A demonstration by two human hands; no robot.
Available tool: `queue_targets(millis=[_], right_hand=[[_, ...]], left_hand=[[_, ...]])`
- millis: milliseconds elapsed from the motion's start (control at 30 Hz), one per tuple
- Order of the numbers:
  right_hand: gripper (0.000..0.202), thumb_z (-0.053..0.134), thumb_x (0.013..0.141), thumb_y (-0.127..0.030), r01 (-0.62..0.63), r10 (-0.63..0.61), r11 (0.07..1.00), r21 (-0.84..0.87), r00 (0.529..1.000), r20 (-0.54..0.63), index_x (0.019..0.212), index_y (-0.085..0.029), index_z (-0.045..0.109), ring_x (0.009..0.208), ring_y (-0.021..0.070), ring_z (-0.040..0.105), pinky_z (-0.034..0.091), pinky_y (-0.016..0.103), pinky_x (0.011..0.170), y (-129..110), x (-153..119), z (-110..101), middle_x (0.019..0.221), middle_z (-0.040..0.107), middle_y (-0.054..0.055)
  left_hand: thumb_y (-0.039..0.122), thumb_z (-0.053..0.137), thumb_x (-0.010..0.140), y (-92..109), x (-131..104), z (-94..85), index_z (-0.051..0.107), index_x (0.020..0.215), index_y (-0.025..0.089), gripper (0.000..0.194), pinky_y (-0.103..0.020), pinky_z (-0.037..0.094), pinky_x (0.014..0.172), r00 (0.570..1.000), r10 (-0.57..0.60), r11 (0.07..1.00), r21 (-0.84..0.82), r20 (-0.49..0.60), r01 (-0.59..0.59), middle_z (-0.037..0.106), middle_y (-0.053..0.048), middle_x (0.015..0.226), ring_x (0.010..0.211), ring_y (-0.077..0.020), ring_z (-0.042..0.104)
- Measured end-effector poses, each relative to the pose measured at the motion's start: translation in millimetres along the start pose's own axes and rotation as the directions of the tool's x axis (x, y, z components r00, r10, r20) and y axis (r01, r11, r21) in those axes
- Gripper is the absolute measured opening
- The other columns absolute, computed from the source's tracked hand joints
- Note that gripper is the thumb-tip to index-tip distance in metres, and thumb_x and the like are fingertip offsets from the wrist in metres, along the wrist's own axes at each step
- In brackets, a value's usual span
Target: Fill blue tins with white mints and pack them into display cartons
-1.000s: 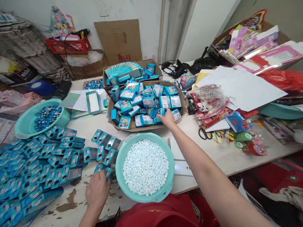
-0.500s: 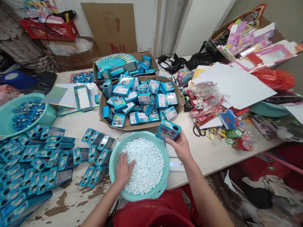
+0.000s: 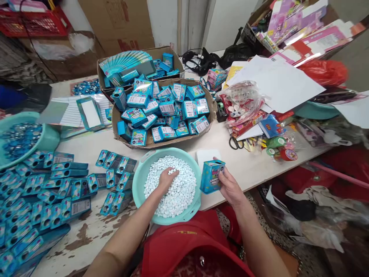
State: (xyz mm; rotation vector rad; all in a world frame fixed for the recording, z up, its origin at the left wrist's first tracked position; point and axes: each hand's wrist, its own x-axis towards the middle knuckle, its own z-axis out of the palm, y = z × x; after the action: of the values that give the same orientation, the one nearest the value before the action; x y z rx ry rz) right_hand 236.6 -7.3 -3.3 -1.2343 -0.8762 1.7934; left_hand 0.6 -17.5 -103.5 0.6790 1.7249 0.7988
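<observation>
A turquoise basin (image 3: 138, 192) full of small white candies (image 3: 175, 196) stands in front of me on the table. My left hand (image 3: 167, 180) is in the basin, its fingers drawn together around some of the candies. Just right of the rim, my right hand (image 3: 230, 186) grips a blue candy box (image 3: 211, 177) from its right side. The box is held roughly upright, with its printed front toward me. A flat white device (image 3: 206, 154) lies on the table behind that box, partly hidden by it.
Behind the basin is a carton (image 3: 164, 143) of closed blue boxes; another carton (image 3: 100, 77) holds flat printed sheets and more boxes. Rows of blue boxes with round holes (image 3: 46, 184) cover the left side. Farther left is a basin of shiny blue pieces (image 3: 47, 138). Scissors (image 3: 236, 143) lie right.
My left hand has moved from the basin's left side toward the middle of the candies, and its fingers have closed. The right hand has lowered the box and turned it more upright. The view has shifted.
</observation>
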Motion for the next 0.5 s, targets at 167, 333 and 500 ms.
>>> queue_targets(millis=[167, 333, 500], right_hand=[[0.059, 0.054, 0.085, -0.047, 0.015, 0.074, 0.944, -0.329, 0.964, 0.256, 0.138, -0.029, 0.036, 0.123, 0.0232, 0.049, 0.040, 0.043, 0.103, 34, 8, 47, 0.136, 0.050, 0.004], [0.049, 0.051, 0.085, -0.034, 0.242, -0.212, 0.653, -0.717, 0.968, 0.134, 0.131, -0.018, 0.042, 0.120, 0.0276, 0.046, 0.038, 0.049, 0.102, 83, 11, 107, 0.127, 0.049, 0.015], [0.092, 0.076, 0.059, -0.046, 0.241, -0.274, 0.449, -0.860, 0.954, 0.124, 0.135, -0.013, 0.036, 0.119, 0.0396, 0.042, 0.037, 0.059, 0.098, 83, 3, 131, 0.132, 0.044, 0.022]], left_hand=[[0.045, 0.071, 0.058, 0, 2, 4.7, 0.058, 0.066, 0.017, 0.032, -0.029, 0.045, 0.062, 0.998, 0.000, 0.972, -0.236, 0.067, 0.015, 0.060, -0.002, 0.063, 0.062, -0.0176, 0.058], [0.036, 0.072, 0.059, 0, -3, -8.0, 0.062, 0.067, 0.019, 0.022, -0.033, 0.047, 0.080, 0.998, 0.057, 0.923, -0.382, 0.042, -0.036, 0.065, -0.005, 0.081, 0.089, -0.0231, 0.061], [0.020, 0.077, 0.051, -3, -13, -16.5, 0.066, 0.074, 0.021, 0.026, -0.032, 0.038, 0.102, 0.994, 0.105, 0.870, -0.485, 0.007, -0.088, 0.066, -0.005, 0.101, 0.121, -0.0259, 0.047]])
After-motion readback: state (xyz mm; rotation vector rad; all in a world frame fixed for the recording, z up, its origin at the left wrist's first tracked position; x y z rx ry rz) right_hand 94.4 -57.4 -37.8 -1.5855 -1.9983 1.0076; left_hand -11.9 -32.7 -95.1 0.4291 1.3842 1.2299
